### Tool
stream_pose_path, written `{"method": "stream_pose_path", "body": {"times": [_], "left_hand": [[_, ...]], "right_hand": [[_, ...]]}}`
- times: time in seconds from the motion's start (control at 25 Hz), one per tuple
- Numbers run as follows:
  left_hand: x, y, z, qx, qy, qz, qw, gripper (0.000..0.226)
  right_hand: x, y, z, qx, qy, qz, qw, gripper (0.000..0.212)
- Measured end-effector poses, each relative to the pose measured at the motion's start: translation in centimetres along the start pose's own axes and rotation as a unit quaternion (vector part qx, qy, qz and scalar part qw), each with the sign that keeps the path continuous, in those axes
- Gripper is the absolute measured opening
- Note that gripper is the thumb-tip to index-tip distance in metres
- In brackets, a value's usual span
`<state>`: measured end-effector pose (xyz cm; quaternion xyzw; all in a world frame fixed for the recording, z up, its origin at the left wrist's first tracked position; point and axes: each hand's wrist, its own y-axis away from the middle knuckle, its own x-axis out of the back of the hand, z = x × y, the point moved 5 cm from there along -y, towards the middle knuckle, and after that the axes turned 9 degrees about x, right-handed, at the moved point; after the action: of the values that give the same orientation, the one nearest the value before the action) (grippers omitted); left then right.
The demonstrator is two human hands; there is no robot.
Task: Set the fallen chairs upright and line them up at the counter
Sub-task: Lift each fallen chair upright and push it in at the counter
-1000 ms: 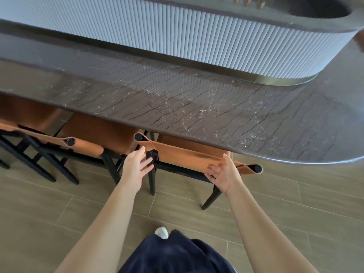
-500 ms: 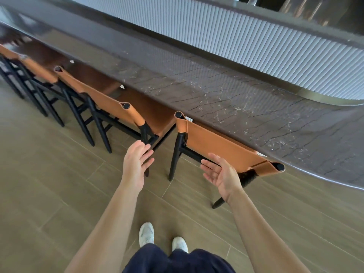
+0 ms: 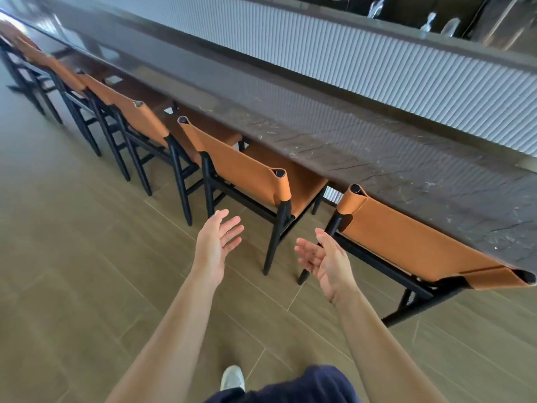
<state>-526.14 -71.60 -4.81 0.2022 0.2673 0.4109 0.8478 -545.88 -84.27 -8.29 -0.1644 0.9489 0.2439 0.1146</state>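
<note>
At the bottom edge a white shoe [image 3: 231, 378] stands on the floor [image 3: 72, 257], beside a piece of dark blue clothing [image 3: 290, 385]. Both bare arms reach forward. The left hand [image 3: 216, 242] and the right hand [image 3: 325, 261] hang in the air with the palms turned toward each other. The fingers [image 3: 231, 228] of both hands are straight and spread, and they hold nothing and touch nothing.

Just beyond the right hand stands the nearest chair [image 3: 406, 239], upright, its orange back close to the edge of the dark stone tabletop [image 3: 377, 158]. To its left the second chair [image 3: 241, 170] is upright too, with its seat under the tabletop. The further chairs [image 3: 142, 120] follow in one row along the tabletop, blurred at the far end. Behind the tabletop rises a white ribbed panel [image 3: 377, 71].
</note>
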Motion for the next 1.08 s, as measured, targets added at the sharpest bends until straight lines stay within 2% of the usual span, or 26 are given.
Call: {"method": "stream_pose_path", "body": {"times": [0.2,0.32,0.4,0.6,0.84,1.08], "left_hand": [[5.1,-2.5,3.5,0.009,0.001,0.003,1.000,0.034],[6.1,-4.1,4.8,0.014,-0.012,0.010,1.000,0.030],[6.4,-5.6,5.9,0.021,-0.030,0.016,0.999,0.036],[4.9,-11.3,9.5,0.041,-0.060,0.038,0.997,0.038],[1.2,-19.4,13.2,0.081,-0.092,0.048,0.991,0.044],[0.2,-25.4,14.3,0.104,-0.063,0.039,0.992,0.052]], "right_hand": [[-6.6,0.1,2.3,-0.010,0.001,-0.008,1.000,0.022],[-8.9,-1.2,2.5,-0.024,0.005,-0.004,1.000,0.025],[-10.4,-2.8,2.5,-0.033,-0.003,-0.006,0.999,0.027],[-13.8,-8.5,2.0,-0.067,-0.009,-0.014,0.998,0.028],[-17.5,-16.2,0.0,-0.112,-0.022,0.015,0.993,0.033],[-19.9,-20.5,-0.6,-0.171,-0.046,0.054,0.983,0.044]]}}
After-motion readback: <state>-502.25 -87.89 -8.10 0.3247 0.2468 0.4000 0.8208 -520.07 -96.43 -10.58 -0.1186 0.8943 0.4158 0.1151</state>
